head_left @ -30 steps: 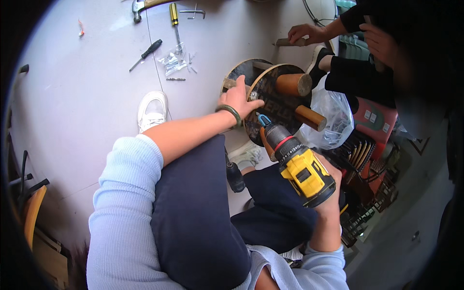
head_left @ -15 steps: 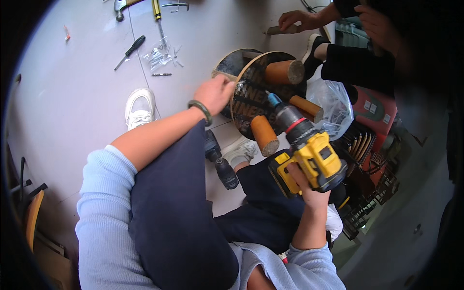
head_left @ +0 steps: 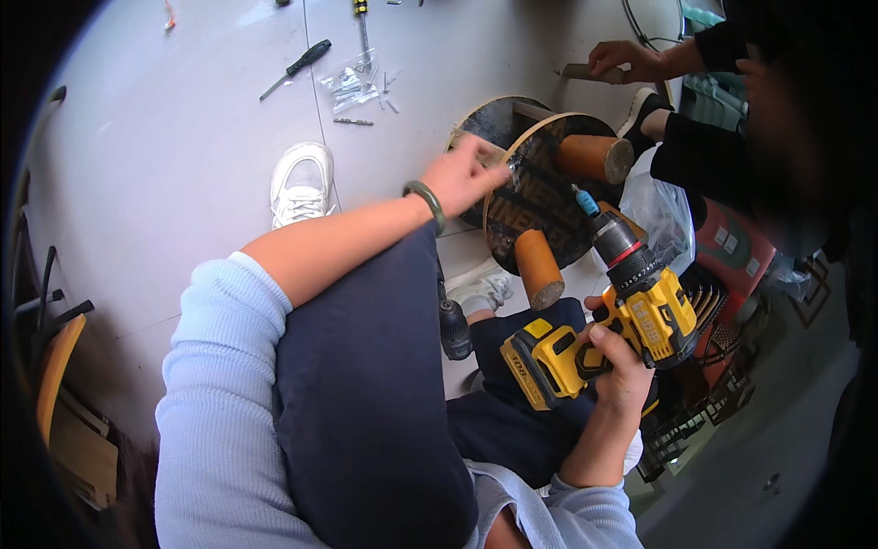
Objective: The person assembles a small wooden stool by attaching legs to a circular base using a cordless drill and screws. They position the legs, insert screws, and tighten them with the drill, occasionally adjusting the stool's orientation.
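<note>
Right hand [head_left: 626,371] grasped yellow drill [head_left: 660,316], tip toward black disc [head_left: 540,203] with wooden legs [head_left: 538,267]. Left hand [head_left: 462,180] was at disc's left rim, blurred; grip impossible to tell. Disc stood tilted over floor [head_left: 210,110], where black screwdriver [head_left: 306,59] lay.

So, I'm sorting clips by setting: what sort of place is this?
Probably an indoor room used as a makeshift workspace: a yellow-and-black cordless drill in the right hand, a round dark-faced board with brown cylindrical legs, and a black-handled screwdriver on the pale tiled floor.
</note>
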Available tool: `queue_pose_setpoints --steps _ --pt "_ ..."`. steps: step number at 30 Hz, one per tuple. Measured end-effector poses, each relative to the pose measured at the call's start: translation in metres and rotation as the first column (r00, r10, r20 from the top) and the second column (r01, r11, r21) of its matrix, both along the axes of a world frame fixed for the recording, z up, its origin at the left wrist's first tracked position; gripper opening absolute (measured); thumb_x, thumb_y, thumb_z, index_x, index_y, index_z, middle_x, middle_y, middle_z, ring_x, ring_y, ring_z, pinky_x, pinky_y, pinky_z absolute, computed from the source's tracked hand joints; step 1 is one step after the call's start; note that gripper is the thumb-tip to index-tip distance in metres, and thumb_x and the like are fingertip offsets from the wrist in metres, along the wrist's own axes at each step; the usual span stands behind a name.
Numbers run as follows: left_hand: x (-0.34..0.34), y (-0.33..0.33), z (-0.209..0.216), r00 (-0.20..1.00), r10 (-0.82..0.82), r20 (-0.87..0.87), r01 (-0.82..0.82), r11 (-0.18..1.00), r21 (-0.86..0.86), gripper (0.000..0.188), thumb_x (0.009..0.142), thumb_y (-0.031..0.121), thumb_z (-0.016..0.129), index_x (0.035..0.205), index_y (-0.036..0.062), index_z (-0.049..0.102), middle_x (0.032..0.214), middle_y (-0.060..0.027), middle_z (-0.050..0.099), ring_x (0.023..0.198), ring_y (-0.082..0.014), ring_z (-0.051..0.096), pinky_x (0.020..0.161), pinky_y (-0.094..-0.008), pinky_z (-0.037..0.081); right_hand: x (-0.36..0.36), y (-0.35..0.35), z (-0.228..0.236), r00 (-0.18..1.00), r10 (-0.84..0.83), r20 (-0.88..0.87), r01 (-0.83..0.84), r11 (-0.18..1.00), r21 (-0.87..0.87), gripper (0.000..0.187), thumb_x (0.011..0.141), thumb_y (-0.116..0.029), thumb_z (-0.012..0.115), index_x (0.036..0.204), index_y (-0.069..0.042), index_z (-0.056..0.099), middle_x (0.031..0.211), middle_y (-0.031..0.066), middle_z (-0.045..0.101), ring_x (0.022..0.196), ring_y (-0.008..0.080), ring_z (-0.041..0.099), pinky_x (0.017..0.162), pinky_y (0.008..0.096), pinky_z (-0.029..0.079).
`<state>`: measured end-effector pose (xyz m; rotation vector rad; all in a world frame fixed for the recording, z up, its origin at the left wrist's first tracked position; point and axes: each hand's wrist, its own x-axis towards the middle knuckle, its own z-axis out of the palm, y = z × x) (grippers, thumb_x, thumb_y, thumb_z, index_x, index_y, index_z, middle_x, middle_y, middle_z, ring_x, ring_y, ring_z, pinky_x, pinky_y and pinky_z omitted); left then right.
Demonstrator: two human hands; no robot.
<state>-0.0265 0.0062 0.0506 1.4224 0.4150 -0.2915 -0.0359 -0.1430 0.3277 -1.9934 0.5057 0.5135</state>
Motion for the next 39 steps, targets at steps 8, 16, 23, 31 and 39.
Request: queue_pose_setpoints --steps 8,16,23,31,39 --pt "-0.014 -0.015 -0.006 0.982 0.158 0.101 -0.120 0.944 -0.307 0.031 0.089 0.011 0.057 0.117 0.0021 0.045 0.081 -0.0072 0.061 0.070 -0.0159 0.060 0.069 -0.0312 0.051 0.003 0.002 -0.005 0.994 -0.083 -0.071 0.086 0.996 0.036 0.051 0.069 -0.001 0.065 0.118 0.007 0.051 0.099 0.0201 0.063 0.067 0.0208 0.062 0.065 0.0325 0.054" --pt "0.011 -0.001 -0.039 0.819 -0.108 0.563 0.015 0.986 0.167 0.048 0.085 0.029 0.061 0.126 0.0054 0.051 0.122 -0.0132 0.055 0.118 -0.0306 0.045 0.103 -0.0416 0.032 0.006 0.004 -0.008 0.995 -0.051 -0.091 0.053 0.998 0.017 0.053 0.069 0.000 0.066 0.120 0.006 0.051 0.100 0.0198 0.063 0.069 0.0213 0.063 0.068 0.0324 0.054" --pt "0.008 -0.002 -0.017 0.870 -0.169 0.464 0.050 0.965 0.258 0.044 0.083 0.030 0.065 0.120 0.0072 0.056 0.119 -0.0112 0.057 0.115 -0.0314 0.046 0.101 -0.0430 0.035 0.006 0.010 -0.007 0.996 -0.054 -0.077 0.058 0.997 0.044 0.053 0.070 0.001 0.066 0.120 0.006 0.051 0.100 0.0192 0.063 0.070 0.0213 0.064 0.068 0.0316 0.054" --pt "-0.018 -0.021 0.003 0.925 0.059 0.375 -0.127 0.979 0.158 0.038 0.083 0.020 0.065 0.115 0.0022 0.053 0.122 -0.0167 0.051 0.111 -0.0335 0.048 0.096 -0.0412 0.039 0.008 0.007 -0.007 0.994 -0.058 -0.088 0.065 0.994 0.085 0.053 0.069 0.002 0.068 0.120 0.004 0.053 0.102 0.0184 0.063 0.074 0.0194 0.064 0.071 0.0296 0.054" --pt "-0.050 -0.035 -0.008 0.991 -0.038 -0.130 0.018 0.988 -0.154 0.040 0.091 0.041 0.060 0.095 0.0011 0.054 0.081 -0.0092 0.059 0.072 -0.0192 0.058 0.070 -0.0325 0.049 0.008 -0.004 -0.011 0.998 -0.055 -0.039 0.057 0.997 0.052 0.051 0.071 0.001 0.065 0.120 0.005 0.051 0.100 0.0195 0.063 0.069 0.0223 0.064 0.070 0.0337 0.054"
